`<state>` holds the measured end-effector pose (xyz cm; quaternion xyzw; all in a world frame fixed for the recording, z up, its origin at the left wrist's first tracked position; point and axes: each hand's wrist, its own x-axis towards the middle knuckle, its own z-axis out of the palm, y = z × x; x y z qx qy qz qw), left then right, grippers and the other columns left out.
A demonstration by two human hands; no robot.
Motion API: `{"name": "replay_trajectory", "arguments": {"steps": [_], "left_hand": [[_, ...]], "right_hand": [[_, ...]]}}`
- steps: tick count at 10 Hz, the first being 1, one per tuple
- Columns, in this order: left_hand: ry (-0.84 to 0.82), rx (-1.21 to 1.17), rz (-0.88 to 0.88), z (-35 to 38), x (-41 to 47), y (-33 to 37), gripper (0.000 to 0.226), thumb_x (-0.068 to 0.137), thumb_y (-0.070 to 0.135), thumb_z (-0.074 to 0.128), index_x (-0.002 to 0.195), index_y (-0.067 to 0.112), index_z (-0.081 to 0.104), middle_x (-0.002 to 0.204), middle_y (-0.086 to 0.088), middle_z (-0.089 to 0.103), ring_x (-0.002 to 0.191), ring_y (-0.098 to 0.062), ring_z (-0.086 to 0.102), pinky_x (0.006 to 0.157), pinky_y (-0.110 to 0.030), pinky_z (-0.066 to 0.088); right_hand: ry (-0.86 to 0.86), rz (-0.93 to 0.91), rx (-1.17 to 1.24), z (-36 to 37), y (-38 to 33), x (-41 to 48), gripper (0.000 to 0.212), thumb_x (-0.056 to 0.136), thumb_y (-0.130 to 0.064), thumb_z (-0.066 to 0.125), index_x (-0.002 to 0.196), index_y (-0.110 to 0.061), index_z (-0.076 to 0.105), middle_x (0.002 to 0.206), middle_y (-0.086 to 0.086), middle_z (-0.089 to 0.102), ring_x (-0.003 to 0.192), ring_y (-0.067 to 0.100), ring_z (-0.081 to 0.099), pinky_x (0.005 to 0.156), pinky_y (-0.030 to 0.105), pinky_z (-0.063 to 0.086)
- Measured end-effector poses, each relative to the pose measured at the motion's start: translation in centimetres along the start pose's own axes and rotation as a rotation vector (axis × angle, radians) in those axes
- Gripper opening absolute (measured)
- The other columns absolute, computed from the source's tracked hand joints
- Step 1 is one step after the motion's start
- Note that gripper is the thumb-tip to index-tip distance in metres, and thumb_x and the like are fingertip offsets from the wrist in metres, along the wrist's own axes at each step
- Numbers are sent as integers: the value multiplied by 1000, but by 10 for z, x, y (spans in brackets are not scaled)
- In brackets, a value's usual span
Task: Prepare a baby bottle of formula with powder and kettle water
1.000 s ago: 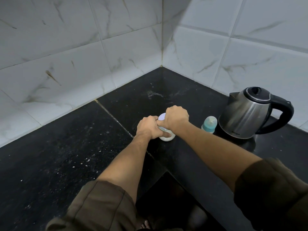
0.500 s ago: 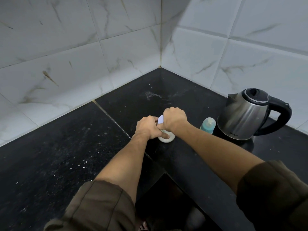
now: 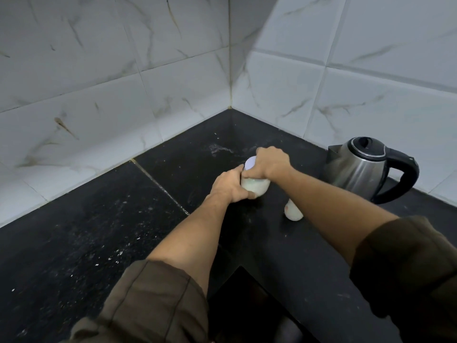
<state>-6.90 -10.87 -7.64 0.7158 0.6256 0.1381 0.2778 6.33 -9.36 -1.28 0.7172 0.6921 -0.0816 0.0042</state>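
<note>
Black speckled stone countertop (image 3: pixel 99 231), L-shaped, is set into a corner of white marbled wall tiles (image 3: pixel 123 82); a pale seam is noted across its left part.

Kettle (image 3: pixel 356 169): brushed steel body, black lid and black loop handle. It is stood at the countertop's right-hand back edge, against the tiles.

Both forearms are extended towards the back corner, with olive sleeves (image 3: pixel 153 300) pushed up.

Left hand (image 3: pixel 228 185): fingers and thumb are curled round the body of a small white tub (image 3: pixel 256 186), gripped from the left.

Right hand (image 3: pixel 270 163): knuckles up, fingers are closed over the tub's pale lilac lid (image 3: pixel 250 164).

The tub is round and smooth, held between the back corner and the inner front edge. Contact of its base with the countertop cannot be told.

Baby bottle (image 3: pixel 293 212): only a pale rounded lower part is seen below the right forearm, between tub and kettle.
</note>
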Motion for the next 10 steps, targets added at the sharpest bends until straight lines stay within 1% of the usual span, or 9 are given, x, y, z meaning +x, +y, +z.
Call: {"name": "replay_trajectory", "arguments": {"steps": [1,2,3,4,6,7,8,9,10], "left_hand": [[20,-26,42,-1,21,27,77,76,34,85,146,28,51,132,2,69,122,-26,63,99,-38,51],[-5,-20,68,3,36,44,85,82,32,82,156,25,42,146,1,61,132,-27,57,107,-40,48],[-21,13,117,13,58,63,85,86,34,77,161,25,37,153,0,55,136,-27,55,111,-42,47],[-15,22,131,18,71,69,79,88,34,73,159,27,41,152,-1,57,136,-27,56,110,-44,48],[-8,59,141,27,90,75,67,92,28,64,157,29,46,150,-1,59,137,-29,55,110,-45,48],[-6,58,144,34,98,74,65,94,21,59,158,27,45,151,-3,58,138,-29,53,111,-44,48],[-1,69,158,35,96,74,64,95,17,55,158,24,43,152,-5,57,140,-29,50,112,-45,47],[63,90,191,36,92,80,59,100,15,51,159,17,42,155,-7,52,145,-29,44,113,-45,44],[114,122,248,35,91,83,56,104,18,48,159,13,39,162,-7,44,153,-27,33,121,-43,35]], "right_hand": [[-17,69,9,-20,29,18,58,76,-61,75,111,-17,61,98,2,60,93,27,60,74,36,50],[-41,104,-2,-25,48,28,54,74,-51,80,109,-15,63,88,1,58,89,27,61,70,35,47],[-62,151,-22,-20,74,41,53,72,-48,86,107,-16,61,96,4,62,90,28,61,71,35,47],[-55,169,-24,-16,87,48,54,72,-49,87,104,-17,58,99,4,61,91,28,61,72,36,47],[-73,201,-50,-4,102,59,47,73,-47,85,100,-18,60,81,1,53,86,28,61,70,34,48],[-77,212,-46,3,107,65,52,76,-50,82,113,-17,66,86,2,56,88,28,62,73,36,50],[-100,214,-54,6,109,64,61,80,-56,79,124,-18,64,103,5,64,96,29,64,75,37,49],[-91,198,-67,15,112,62,85,80,-69,73,146,-19,50,134,8,61,120,32,63,81,40,47],[-39,190,-18,16,112,60,96,87,-71,65,160,-19,31,156,12,44,136,36,52,94,46,48]]}}
